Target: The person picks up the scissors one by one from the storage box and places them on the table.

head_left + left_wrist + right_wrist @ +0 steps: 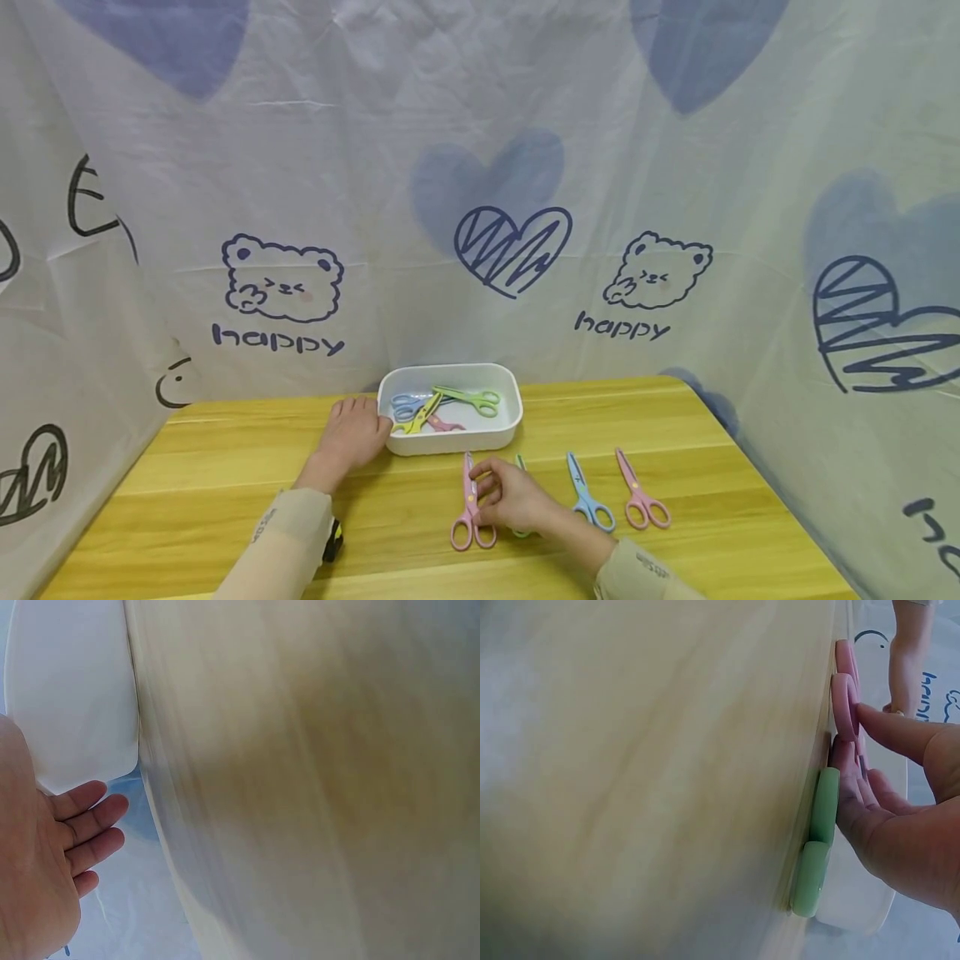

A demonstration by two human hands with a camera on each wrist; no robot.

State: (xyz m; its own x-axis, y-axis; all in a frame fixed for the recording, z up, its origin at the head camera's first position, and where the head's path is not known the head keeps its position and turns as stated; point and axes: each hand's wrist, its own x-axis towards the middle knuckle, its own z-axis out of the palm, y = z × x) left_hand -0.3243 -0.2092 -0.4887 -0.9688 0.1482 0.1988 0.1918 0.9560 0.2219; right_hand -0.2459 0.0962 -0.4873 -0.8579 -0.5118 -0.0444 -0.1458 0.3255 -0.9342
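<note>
In the head view, my left hand (356,433) lies against the left end of a white tray (453,442), its thumb at the rim. The left wrist view shows that hand's fingers (94,821) extended and loose. My right hand (510,496) is at a pair of pink scissors (470,500) lying on the table. In the right wrist view, its thumb touches the pink scissors' handle (845,709), with the thumb and index finger apart. Green scissors (826,806) lie beside that hand, mostly covered by it in the head view.
Blue scissors (588,496) and another pair of pink scissors (641,496) lie farther right on the wooden table (405,525). Inside the tray are blue, yellow, pink and green scissors (480,400). A printed curtain (397,275) hangs behind the table.
</note>
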